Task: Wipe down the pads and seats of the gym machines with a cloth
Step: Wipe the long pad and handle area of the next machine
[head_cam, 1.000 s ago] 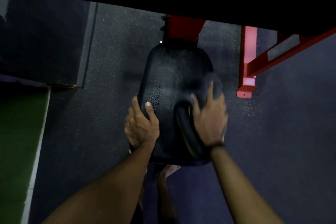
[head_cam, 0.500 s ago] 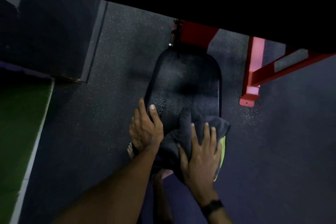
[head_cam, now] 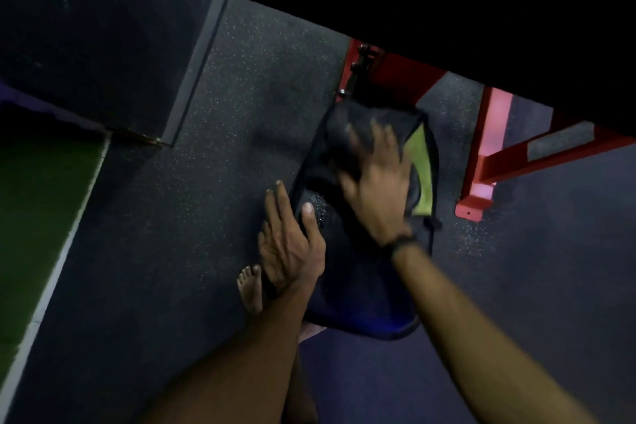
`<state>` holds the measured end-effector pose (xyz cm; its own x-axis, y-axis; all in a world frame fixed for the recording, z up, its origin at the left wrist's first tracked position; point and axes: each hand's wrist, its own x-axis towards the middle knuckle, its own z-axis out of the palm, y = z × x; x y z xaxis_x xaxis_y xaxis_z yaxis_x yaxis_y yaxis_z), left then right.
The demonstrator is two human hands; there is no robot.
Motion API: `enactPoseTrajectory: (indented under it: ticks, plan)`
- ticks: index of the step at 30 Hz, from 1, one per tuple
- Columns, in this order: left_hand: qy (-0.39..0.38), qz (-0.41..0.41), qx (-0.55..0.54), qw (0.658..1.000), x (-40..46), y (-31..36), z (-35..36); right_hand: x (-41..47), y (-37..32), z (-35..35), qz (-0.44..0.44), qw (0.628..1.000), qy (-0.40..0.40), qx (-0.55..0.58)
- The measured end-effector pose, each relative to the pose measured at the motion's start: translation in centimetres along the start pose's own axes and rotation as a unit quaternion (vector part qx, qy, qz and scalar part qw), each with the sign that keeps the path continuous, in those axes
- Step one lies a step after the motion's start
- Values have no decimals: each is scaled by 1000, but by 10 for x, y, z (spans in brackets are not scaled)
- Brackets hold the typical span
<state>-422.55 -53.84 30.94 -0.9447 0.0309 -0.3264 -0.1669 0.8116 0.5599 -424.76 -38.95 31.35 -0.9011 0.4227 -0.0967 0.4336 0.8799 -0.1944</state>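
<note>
Right hand (head_cam: pixel 377 179), fingers spread, presses the dark cloth (head_cam: pixel 347 138) flat on the seat (head_cam: pixel 358 279) toward 12 o'clock. Left hand (head_cam: pixel 289 244), fingers straight and together, rests on the seat's 9 o'clock edge.

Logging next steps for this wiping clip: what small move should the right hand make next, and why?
Probably draw the cloth back toward the near end of the seat. The right hand presses it flat at the far end, while droplets show beside the left hand bracing the edge.
</note>
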Motion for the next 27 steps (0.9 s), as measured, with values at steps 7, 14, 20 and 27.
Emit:
enactPoseTrajectory:
  ticks: [7,14,20,27]
  plan:
    - [20,13,-23,999,-1,-5,2,29,-23,7,29,997,-39,-59]
    - [6,26,-67,997,-2,-8,-4,82,-44,12,73,994,-2,-82]
    - [30,-22,-362,931,2,-15,-22,6,-67,15,-19,999,-34,-35]
    - [99,-23,-392,914,32,-7,-67,-137,-99,31,-119,992,-18,27]
